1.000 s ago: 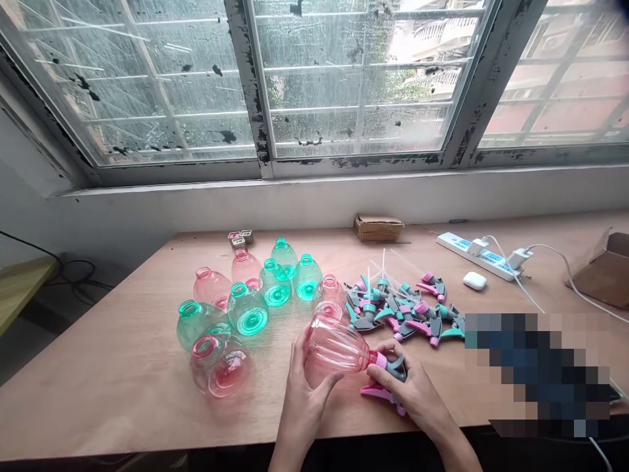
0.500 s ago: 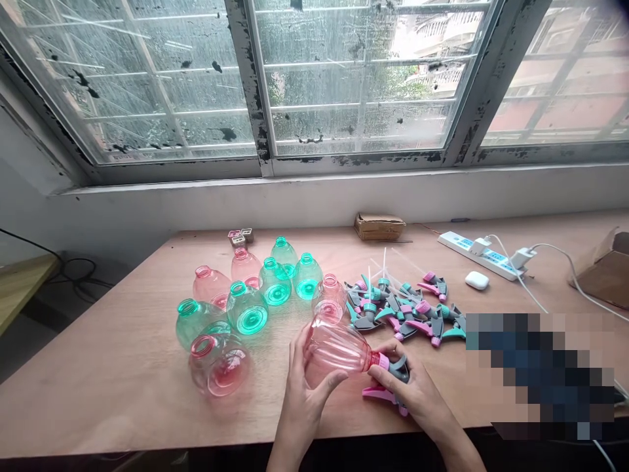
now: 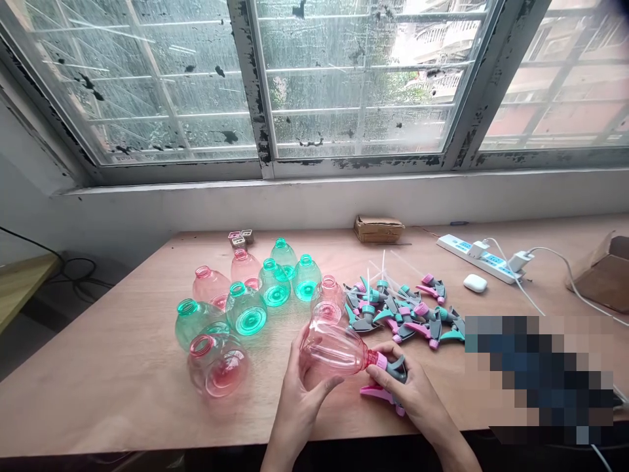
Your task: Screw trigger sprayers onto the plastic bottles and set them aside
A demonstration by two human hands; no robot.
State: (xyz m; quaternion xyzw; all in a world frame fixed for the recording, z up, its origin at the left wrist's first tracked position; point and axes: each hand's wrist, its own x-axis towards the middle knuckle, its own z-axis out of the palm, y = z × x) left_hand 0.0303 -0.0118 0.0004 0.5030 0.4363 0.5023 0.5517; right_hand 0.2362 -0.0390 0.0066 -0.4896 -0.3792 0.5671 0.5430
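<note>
A clear pink bottle [image 3: 331, 349] lies on its side in the air over the front of the table, its neck toward the right. My left hand [image 3: 304, 390] is wrapped around the bottle's wide body. At the neck, my right hand [image 3: 407, 383] grips a spray head [image 3: 397, 370] by its grey body and pink collar, with thumb and fingers closed on it. The collar sits against the bottle's mouth; how far it is screwed on cannot be seen. A pink trigger and nozzle show below the right thumb, the part between them partly hidden.
Several open green bottles [image 3: 248, 314] and pink bottles [image 3: 219, 370] stand on the left. A pile of spray heads [image 3: 393, 311] with thin tubes lies behind my right hand. Further right are a power strip [image 3: 476, 257], a white case [image 3: 475, 283] and a cardboard box [image 3: 607, 275].
Both hands keep nearly the same hold on the bottle and spray head. The bottle has shifted very slightly left in view, along with a small camera shift.
</note>
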